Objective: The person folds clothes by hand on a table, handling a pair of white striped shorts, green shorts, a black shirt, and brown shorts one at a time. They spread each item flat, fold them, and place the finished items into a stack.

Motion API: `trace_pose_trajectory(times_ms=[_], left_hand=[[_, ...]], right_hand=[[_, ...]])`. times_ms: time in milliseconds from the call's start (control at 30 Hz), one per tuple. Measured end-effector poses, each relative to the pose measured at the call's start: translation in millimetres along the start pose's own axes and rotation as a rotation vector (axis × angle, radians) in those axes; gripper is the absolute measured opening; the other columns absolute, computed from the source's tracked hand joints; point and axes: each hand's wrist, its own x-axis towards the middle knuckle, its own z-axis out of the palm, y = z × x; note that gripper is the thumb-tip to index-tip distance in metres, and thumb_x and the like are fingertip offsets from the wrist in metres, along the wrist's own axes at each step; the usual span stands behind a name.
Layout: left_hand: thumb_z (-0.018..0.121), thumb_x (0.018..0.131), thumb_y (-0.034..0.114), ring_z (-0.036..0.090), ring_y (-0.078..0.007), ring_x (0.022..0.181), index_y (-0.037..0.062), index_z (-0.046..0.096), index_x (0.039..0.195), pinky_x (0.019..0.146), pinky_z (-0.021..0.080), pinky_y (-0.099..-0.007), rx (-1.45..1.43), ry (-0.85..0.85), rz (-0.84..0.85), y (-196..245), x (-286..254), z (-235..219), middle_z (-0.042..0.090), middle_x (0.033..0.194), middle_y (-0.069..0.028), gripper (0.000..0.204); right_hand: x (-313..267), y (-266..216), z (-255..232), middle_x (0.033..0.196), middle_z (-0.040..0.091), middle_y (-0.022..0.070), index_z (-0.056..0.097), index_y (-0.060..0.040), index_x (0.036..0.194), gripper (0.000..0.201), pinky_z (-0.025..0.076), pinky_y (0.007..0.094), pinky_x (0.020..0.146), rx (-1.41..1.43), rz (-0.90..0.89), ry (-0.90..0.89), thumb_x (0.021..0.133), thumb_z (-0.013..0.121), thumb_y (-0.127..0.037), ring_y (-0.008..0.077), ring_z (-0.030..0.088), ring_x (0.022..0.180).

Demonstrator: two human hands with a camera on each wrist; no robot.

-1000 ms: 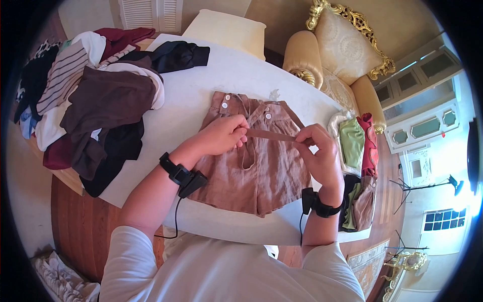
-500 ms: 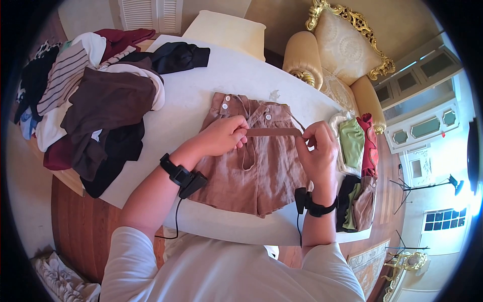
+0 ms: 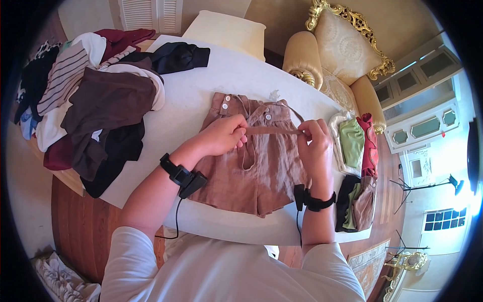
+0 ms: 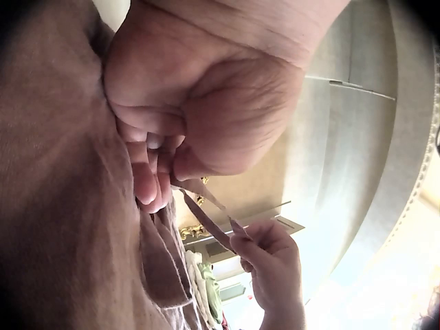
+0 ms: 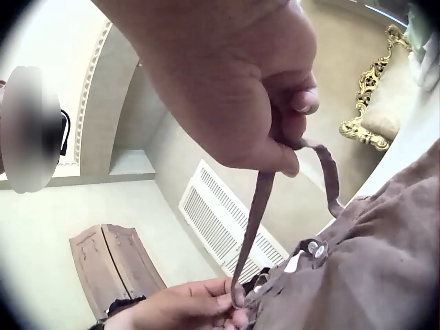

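Note:
Brown shorts [image 3: 236, 181] with white buttons at the waist lie flat on the white table. My left hand [image 3: 223, 136], over the waist area, pinches one end of a brown fabric strap [image 3: 274, 130]. The right hand [image 3: 317, 151] pinches the strap at the shorts' right side, raised above the cloth. Between the hands the strap runs nearly straight; beyond the right fingers it curves back to the waistband, as the right wrist view shows. A loop of strap hangs below my left fingers. In the left wrist view the left hand [image 4: 206, 96] has its fingers curled.
A heap of dark, white and striped clothes [image 3: 108, 100] covers the table's left end. Folded garments, among them a green one [image 3: 351, 141], lie along the right edge. A gold armchair [image 3: 347, 55] stands behind the table [image 3: 186, 118].
My right hand has shifted slightly left, turned more upright and its fingers have closed in on the strap. The strap behind it bows outward more. The left hand has stayed in place.

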Motion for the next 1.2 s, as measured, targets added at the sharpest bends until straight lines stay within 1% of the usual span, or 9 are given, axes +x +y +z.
trace_pose_trajectory(times_ms=[167,367,567,767,900,1033,1067,1167,1200], left_hand=[[0.053,0.11,0.013,0.068,-0.01,0.084,0.0032,0.06,0.114,0.073,0.056,-0.027,-0.013,-0.016,0.037,-2.7,0.6,-0.5,0.072,0.097,-0.0045,0.013],[0.057,0.108,0.015,0.069,-0.0096,0.083,0.0035,0.061,0.115,0.072,0.056,-0.0269,0.008,-0.028,0.079,-5.3,1.5,1.1,0.072,0.096,-0.0035,0.014],[0.064,0.105,0.018,0.068,-0.0125,0.077,0.0014,0.063,0.113,0.071,0.055,-0.0304,0.03,0.029,0.108,0.1,-0.3,1.7,0.071,0.088,-0.0049,0.018],[0.067,0.102,0.018,0.071,-0.0207,0.078,0.0018,0.065,0.109,0.073,0.055,-0.0363,0.106,0.187,0.19,7.1,-3.5,-6.0,0.073,0.086,-0.0097,0.018],[0.069,0.1,0.019,0.074,-0.0259,0.082,0.0019,0.067,0.107,0.075,0.056,-0.0386,0.227,0.221,0.186,7.1,-5.7,-22.9,0.076,0.089,-0.014,0.018],[0.071,0.098,0.022,0.074,-0.0313,0.084,0.0018,0.067,0.1,0.075,0.056,-0.0412,0.402,0.206,0.106,18.4,-17.6,-44.8,0.075,0.089,-0.0175,0.021],[0.072,0.097,0.027,0.074,-0.0342,0.085,0.0012,0.066,0.099,0.076,0.055,-0.0429,0.446,0.179,0.049,24.2,-23.9,-50.9,0.075,0.09,-0.0184,0.027],[0.077,0.094,0.043,0.069,-0.0291,0.074,0.0015,0.069,0.094,0.071,0.054,-0.0412,0.731,0.219,-0.055,31.6,-45.0,-61.8,0.072,0.082,-0.0167,0.042],[0.077,0.091,0.048,0.07,-0.0317,0.074,0.0016,0.071,0.091,0.07,0.054,-0.0428,0.802,0.155,-0.144,34.9,-52.3,-61.8,0.072,0.082,-0.0183,0.047]], right_hand=[[-5.7,-14.9,-21.3,0.097,0.068,0.0144,0.074,-0.0041,0.092,0.008,0.056,0.0425,0.076,0.125,0.085,-0.406,0.084,0.077,-0.006,0.0346,0.069,0.085],[-9.4,-12.3,-18.1,0.099,0.069,0.014,0.075,-0.0044,0.095,0.013,0.054,0.0447,0.086,0.125,-0.082,-0.593,0.088,0.077,-0.016,0.0371,0.067,0.098],[-14.5,-9.1,-17.2,0.1,0.07,0.0159,0.076,-0.0028,0.092,0.021,0.052,0.0477,0.086,0.053,-0.045,-0.832,0.093,0.073,-0.024,0.0383,0.066,0.098],[-18.7,-5.6,-11.9,0.095,0.073,0.0157,0.077,-0.0053,0.09,0.023,0.053,0.0477,0.085,0.031,-0.066,-0.792,0.096,0.069,-0.026,0.0381,0.067,0.097],[-22.0,-7.8,-14.8,0.09,0.073,0.0167,0.074,-0.003,0.1,0.018,0.055,0.044,0.077,-0.009,-0.04,-0.698,0.093,0.073,-0.019,0.0347,0.071,0.087],[-22.8,-1.9,-34.7,0.092,0.073,0.0171,0.071,-0.0033,0.102,0.02,0.056,0.0441,0.08,-0.079,0.034,-0.532,0.091,0.075,-0.019,0.0346,0.072,0.089],[-24.9,1.6,-40.9,0.093,0.073,0.0171,0.071,-0.0034,0.101,0.021,0.056,0.0441,0.08,-0.119,0.046,-0.508,0.09,0.076,-0.02,0.0344,0.072,0.09],[-42.2,27.7,-51.4,0.097,0.074,0.0168,0.069,-0.003,0.104,0.025,0.056,0.045,0.082,-0.224,0.114,-0.546,0.089,0.077,-0.021,0.0353,0.072,0.091],[-49.6,38.2,-55.2,0.098,0.074,0.017,0.068,-0.0028,0.106,0.027,0.056,0.0455,0.082,-0.241,0.132,-0.536,0.089,0.078,-0.022,0.0356,0.072,0.091]])
